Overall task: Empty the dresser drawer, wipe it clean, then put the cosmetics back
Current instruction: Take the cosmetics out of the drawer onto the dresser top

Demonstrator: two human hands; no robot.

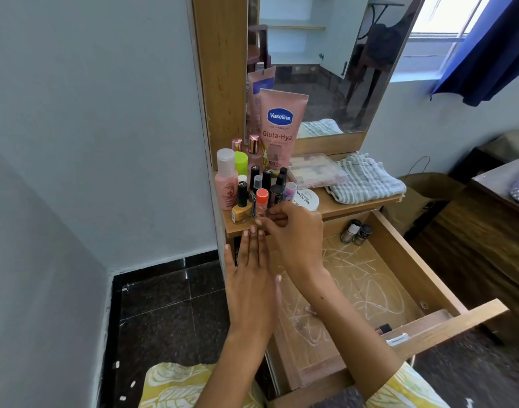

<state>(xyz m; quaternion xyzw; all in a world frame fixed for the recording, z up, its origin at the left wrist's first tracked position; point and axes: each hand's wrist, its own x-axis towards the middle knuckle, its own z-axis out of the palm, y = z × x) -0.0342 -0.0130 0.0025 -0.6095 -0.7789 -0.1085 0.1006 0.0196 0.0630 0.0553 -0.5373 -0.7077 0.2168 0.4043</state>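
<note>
On the dresser top [355,203], at its front left corner, a cluster of cosmetics stands packed together: a pale pink bottle [226,184] with a translucent cap, a lime-green capped bottle [241,163], a yellow nail polish [241,207], several black-capped nail polish bottles [267,179], and an orange-capped lip balm [261,201]. Behind them a tall pink Vaseline tube [280,128] leans upright against the mirror [340,69]. The right hand [293,231] reaches across to this cluster with its fingers curled, the fingertips at the base of the lip balm and the dark bottles beside it; whether it actually pinches one of them cannot be told. The left hand [252,275] lies flat and open, fingers straight and together, their tips at the front edge of the dresser top just below the cluster. Just right of the right hand sits a round white nail polish remover tub [307,200], then a clear compartment box [317,170] and a folded striped cloth [367,181]. Below, the drawer [446,325] is pulled wide open; its wooden floor shows pale scribbled marks. Two small metallic-toned nail polish bottles [355,231] stand at its back right corner, and a small dark item [383,328] lies against the inside of the front panel.
</note>
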